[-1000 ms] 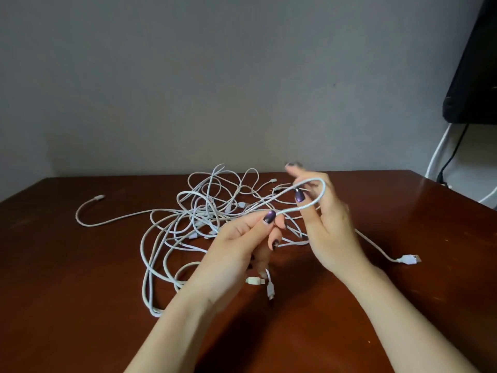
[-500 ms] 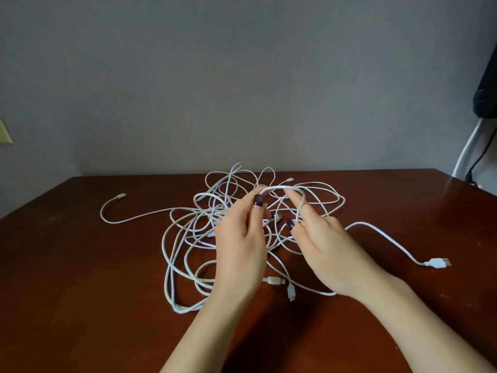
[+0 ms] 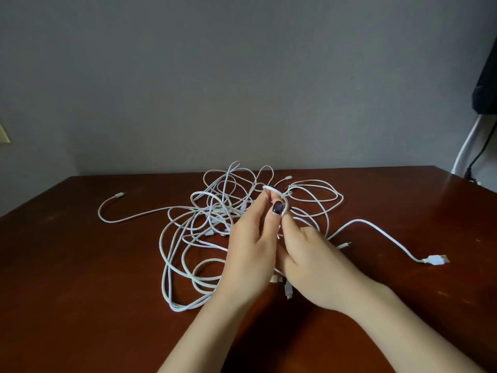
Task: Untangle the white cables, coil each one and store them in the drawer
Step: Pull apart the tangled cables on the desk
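A tangle of white cables [image 3: 215, 219] lies in the middle of the brown table [image 3: 80, 265]. One strand runs left to a small plug [image 3: 119, 195], another runs right to a USB plug [image 3: 437, 259]. My left hand [image 3: 250, 254] and my right hand [image 3: 312, 262] are pressed close together above the tangle. Between their fingertips they pinch a small tight loop of white cable [image 3: 277, 192]. More plugs [image 3: 287, 289] lie under my hands, partly hidden. No drawer is in view.
A grey wall stands behind the table. At the far right hang a dark object [image 3: 486, 76] and some white and black cords [image 3: 473, 152] off the table's edge. A pale wall plate [image 3: 4, 133] shows at the left border.
My hands have drawn together over the tangle, and the wide loop they held has shrunk to a small tight one at the fingertips. The view has shifted a little to the left.
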Motion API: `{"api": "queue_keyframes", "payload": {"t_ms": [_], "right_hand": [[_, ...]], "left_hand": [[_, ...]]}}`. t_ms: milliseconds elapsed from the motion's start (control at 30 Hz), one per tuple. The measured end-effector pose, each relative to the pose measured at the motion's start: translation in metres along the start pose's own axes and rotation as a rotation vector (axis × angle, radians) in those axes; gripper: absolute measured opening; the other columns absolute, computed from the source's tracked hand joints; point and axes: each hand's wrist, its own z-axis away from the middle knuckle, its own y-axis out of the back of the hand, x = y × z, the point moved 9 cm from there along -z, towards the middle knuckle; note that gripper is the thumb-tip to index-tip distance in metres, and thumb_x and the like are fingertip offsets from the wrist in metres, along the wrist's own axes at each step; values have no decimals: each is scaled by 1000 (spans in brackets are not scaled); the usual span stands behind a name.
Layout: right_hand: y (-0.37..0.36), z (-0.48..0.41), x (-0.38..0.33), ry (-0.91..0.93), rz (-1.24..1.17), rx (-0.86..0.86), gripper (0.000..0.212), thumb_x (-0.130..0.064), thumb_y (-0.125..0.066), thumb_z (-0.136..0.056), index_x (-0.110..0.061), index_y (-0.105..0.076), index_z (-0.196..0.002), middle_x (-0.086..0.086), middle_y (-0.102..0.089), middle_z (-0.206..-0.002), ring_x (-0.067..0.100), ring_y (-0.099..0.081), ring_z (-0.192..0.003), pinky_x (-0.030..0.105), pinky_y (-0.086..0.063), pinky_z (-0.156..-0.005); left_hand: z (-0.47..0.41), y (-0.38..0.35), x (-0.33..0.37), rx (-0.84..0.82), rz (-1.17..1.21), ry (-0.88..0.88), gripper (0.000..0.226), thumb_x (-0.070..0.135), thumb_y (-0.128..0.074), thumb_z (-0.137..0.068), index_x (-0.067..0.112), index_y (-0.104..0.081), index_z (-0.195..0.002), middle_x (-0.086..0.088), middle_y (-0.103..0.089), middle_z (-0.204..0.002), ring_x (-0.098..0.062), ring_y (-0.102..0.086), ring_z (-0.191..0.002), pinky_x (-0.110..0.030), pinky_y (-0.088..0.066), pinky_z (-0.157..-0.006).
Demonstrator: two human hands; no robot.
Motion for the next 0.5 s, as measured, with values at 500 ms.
{"api": "queue_keyframes", "payload": {"t_ms": [500], "right_hand": [[-4, -3, -6, 149, -113, 40, 56, -24, -48, -97, -38, -26, -147, -6, -49, -53, 14, -44, -52, 34, -39, -56]], "left_hand": [[-5, 26, -11, 211, 179, 124, 22, 17, -44, -99, 4, -62, -101, 14, -68, -79, 0, -55, -76, -12, -44, -69]]}}
